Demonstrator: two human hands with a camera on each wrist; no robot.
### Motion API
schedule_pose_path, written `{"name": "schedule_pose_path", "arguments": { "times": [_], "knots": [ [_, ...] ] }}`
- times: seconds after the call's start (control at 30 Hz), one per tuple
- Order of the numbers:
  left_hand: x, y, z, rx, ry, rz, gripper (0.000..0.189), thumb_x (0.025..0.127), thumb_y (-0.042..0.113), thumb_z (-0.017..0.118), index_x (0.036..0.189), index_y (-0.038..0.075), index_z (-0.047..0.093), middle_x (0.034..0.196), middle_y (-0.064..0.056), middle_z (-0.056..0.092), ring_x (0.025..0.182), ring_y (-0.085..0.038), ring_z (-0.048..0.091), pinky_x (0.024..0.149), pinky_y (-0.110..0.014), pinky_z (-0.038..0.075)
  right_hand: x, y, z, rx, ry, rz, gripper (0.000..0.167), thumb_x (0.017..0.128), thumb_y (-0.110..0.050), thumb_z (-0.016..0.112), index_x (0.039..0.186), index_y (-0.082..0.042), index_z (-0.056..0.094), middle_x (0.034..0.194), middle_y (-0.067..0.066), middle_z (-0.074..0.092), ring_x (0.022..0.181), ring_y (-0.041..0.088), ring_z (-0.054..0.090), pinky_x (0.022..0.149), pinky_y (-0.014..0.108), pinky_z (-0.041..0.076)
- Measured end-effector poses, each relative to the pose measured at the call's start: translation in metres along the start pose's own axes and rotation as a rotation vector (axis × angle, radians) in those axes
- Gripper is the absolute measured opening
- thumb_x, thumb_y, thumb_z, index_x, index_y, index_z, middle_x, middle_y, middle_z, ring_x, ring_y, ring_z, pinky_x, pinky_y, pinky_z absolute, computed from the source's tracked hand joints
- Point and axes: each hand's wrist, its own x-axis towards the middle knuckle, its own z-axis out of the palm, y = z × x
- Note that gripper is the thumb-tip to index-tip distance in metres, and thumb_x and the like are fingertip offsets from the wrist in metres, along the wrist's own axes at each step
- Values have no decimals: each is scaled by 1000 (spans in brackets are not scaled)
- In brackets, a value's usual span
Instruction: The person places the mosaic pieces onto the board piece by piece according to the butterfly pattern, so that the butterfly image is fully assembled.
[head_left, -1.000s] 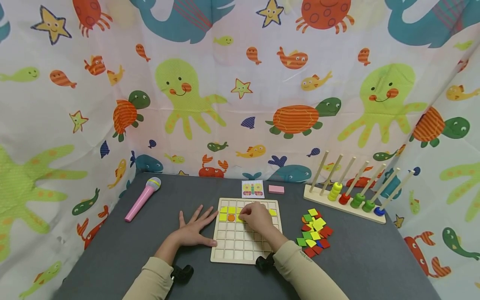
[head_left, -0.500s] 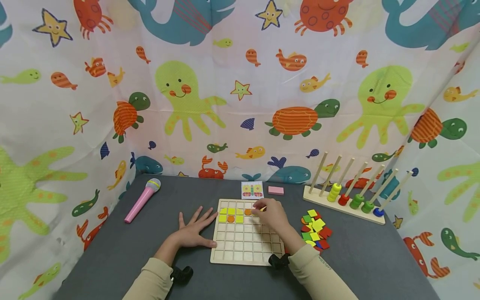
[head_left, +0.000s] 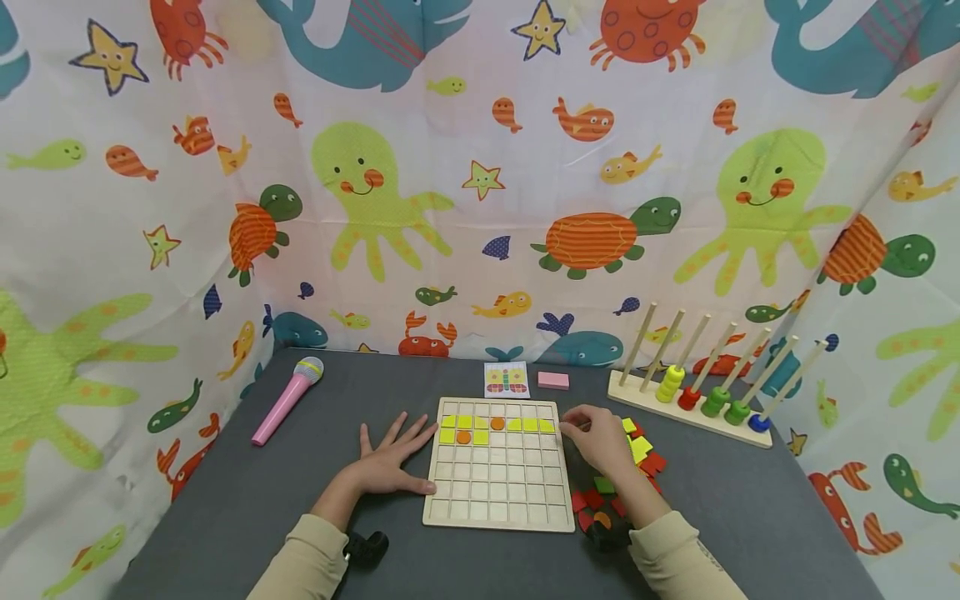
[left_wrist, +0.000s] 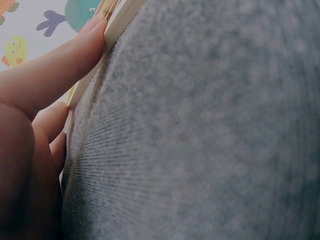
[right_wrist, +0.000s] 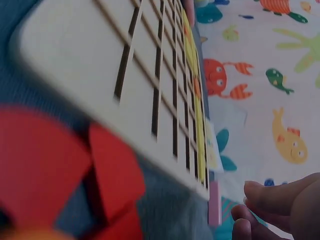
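Note:
A wooden grid board (head_left: 498, 483) lies on the table; yellow square tiles (head_left: 465, 422) and two orange round tiles (head_left: 497, 423) fill cells in its upper rows. My left hand (head_left: 386, 462) lies spread with straight fingers at the board's left side. In the left wrist view, its thumb (left_wrist: 82, 50) presses the board's edge. Just off the board's upper right edge is my right hand (head_left: 603, 437), fingers loosely bent. The right wrist view shows a gap between its thumb and fingertips (right_wrist: 242, 212), with nothing held. Loose red, yellow and green tiles (head_left: 641, 450) lie partly hidden beneath that forearm.
Behind the board are a small butterfly picture card (head_left: 506, 380) and a pink block (head_left: 552, 381). A wooden peg stand with coloured rings (head_left: 690, 404) stands at the back right. A pink toy microphone (head_left: 288, 400) lies at the left. A patterned curtain (head_left: 480, 233) encloses the table.
My right hand has moved right, from the board's upper rows to beyond its right edge, uncovering a row of yellow tiles. My left hand has stayed in place.

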Motion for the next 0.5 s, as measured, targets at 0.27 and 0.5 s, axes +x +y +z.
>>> {"name": "schedule_pose_path", "arguments": {
  "times": [0.27, 0.5],
  "knots": [
    [1, -3, 4, -13, 7, 4, 110, 71, 77, 72, 161, 38, 22, 171, 5, 12, 157, -34, -9, 102, -73, -31, -2, 39, -30, -66, 6, 103, 32, 91, -29, 77, 114, -8, 74, 112, 15, 73, 93, 28, 66, 76, 45, 56],
    [0, -1, 2, -27, 5, 12, 112, 72, 76, 73, 162, 33, 23, 171, 1, 13, 157, -35, -8, 101, -72, -32, -1, 60, -49, -115, -99, 153, 45, 92, -33, 75, 125, -3, 68, 121, 24, 67, 101, 36, 62, 82, 52, 53]
  ]
}}
